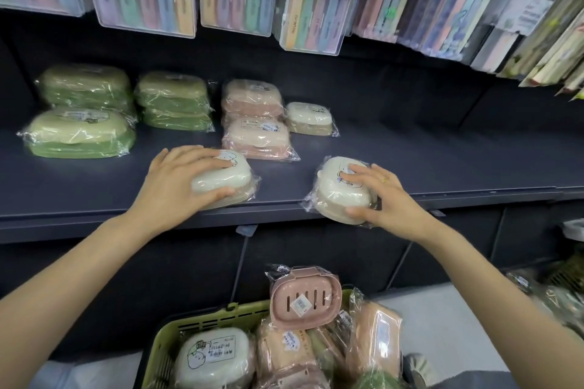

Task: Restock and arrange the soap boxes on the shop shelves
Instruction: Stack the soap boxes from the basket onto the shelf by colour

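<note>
My left hand (183,178) grips a white wrapped soap box (235,175) that lies on the dark shelf (442,167) near its front edge. My right hand (384,196) holds a second white soap box (335,189), tilted and overhanging the shelf's front lip. Behind them stand pink soap boxes (257,136) in two stacks, one white box (311,118) further back, and green soap boxes (85,133) at the left. A green basket (202,319) below holds more white and pink boxes, with a pink one (305,301) on top.
Hanging packs of toothbrushes (319,0) and other packaged goods (505,9) overhang the back of the shelf. The right half of the shelf is bare. A lower shelf front and light floor show beneath; the basket sits close to my body.
</note>
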